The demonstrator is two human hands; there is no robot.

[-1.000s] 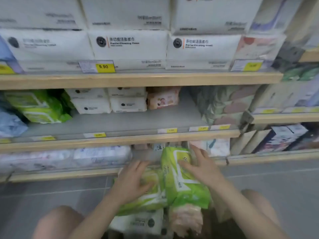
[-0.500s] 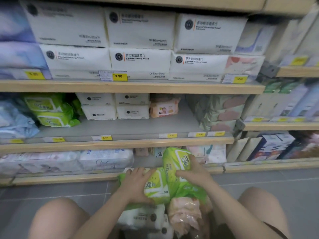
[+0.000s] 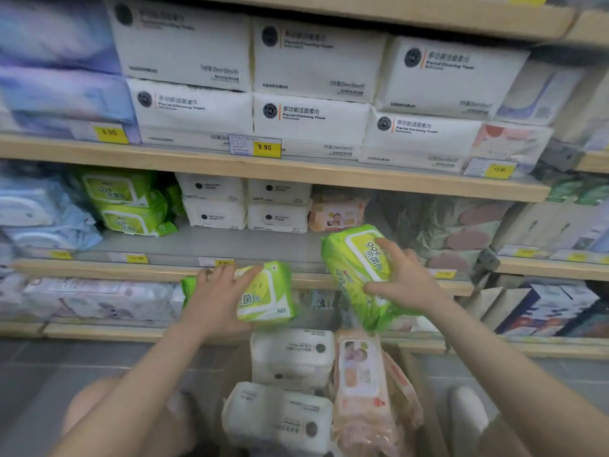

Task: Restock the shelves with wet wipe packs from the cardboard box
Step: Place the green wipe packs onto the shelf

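My left hand [image 3: 219,293] grips a green wet wipe pack [image 3: 268,296] in front of the middle shelf's wooden edge [image 3: 164,270]. My right hand [image 3: 403,280] grips a second green wet wipe pack [image 3: 357,267], tilted and held a little higher, level with the middle shelf. Below my hands the cardboard box [image 3: 417,384] holds white packs [image 3: 291,359] and pink packs [image 3: 362,384]. Two green packs [image 3: 123,202] lie stacked at the left of the middle shelf.
White packs [image 3: 245,204] and a pink pack [image 3: 336,214] stand at the back of the middle shelf, with bare grey shelf floor [image 3: 230,242] in front. Blue packs [image 3: 39,212] lie at the far left. Large white tissue packs [image 3: 311,117] fill the shelf above.
Both hands have lifted the two green packs out of the box and up to the middle shelf. The hands have moved apart, and the view has tilted upward.
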